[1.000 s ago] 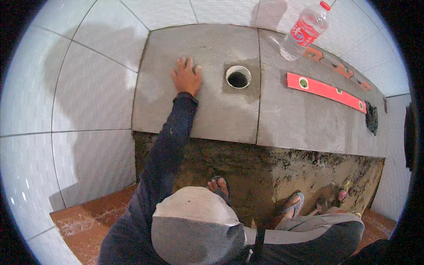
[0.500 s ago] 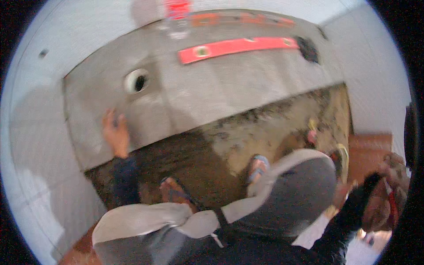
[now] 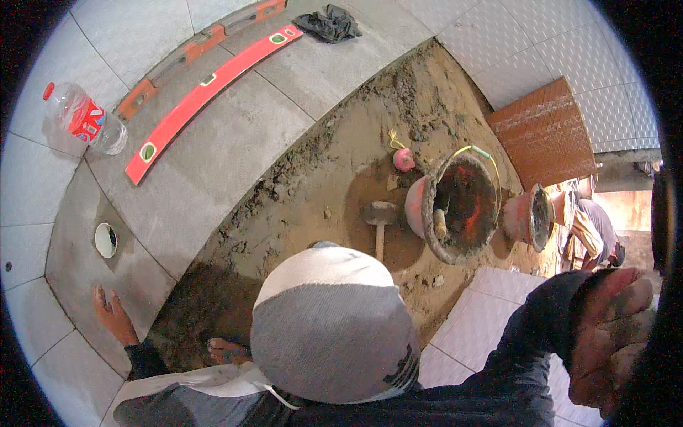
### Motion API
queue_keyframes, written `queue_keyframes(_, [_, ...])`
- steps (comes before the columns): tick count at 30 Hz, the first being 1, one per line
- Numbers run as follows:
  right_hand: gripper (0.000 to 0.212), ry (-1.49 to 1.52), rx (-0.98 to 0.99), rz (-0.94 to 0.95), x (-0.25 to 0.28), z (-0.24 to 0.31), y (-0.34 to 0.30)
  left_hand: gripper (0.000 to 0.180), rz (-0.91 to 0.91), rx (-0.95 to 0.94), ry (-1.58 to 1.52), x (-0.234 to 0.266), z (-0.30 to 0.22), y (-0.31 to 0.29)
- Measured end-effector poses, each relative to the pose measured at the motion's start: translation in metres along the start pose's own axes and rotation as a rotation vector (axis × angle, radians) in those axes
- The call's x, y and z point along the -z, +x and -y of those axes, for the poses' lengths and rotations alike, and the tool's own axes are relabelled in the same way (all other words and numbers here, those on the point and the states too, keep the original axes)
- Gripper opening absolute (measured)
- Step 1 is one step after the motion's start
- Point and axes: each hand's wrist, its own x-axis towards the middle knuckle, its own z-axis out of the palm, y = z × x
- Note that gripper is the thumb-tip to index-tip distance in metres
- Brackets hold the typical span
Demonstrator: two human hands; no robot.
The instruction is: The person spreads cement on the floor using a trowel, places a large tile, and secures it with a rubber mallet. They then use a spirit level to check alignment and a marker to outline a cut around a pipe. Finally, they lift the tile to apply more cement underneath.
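My left hand (image 3: 116,317) rests on a grey floor tile (image 3: 142,285) with its fingers stretched out. Just beyond its fingertips is a round white-rimmed drain hole (image 3: 106,240). My right hand (image 3: 613,345) is raised at the far right edge, large and close, its fingers curled in. Whether anything is inside that hand cannot be made out. Ahead of my grey-and-white trouser knee (image 3: 331,320), a mallet (image 3: 380,213) with a dark head lies on wet mortar. To its right stands a dirty bucket (image 3: 425,206) with a yellow-green handle.
A long red spirit level (image 3: 213,85) lies on the tiles, near a black plastic bag (image 3: 329,25) and a plastic bottle (image 3: 85,121). An orange-and-grey bar (image 3: 206,43) lines the wall. A pink ball-like thing (image 3: 403,160), second bucket (image 3: 523,217), brown panel (image 3: 544,135) and another person (image 3: 597,228) are rightward.
My view has swung to the right, bringing the buckets and mallet into sight. The left hand stays on the tile by the hole. The right hand now shows larger, at the right edge.
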Motion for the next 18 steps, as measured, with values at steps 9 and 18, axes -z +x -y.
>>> queue_keyframes(9, [0.023,0.044,-0.061,0.001,-0.046,-0.047,-0.026,0.047,0.065,-0.073,-0.086,-0.010,-0.017,-0.024])
queue_keyframes(18, [0.025,-0.301,-0.219,-0.100,-0.064,-0.056,-0.027,0.046,0.064,0.017,-0.167,-0.035,-0.036,-0.031])
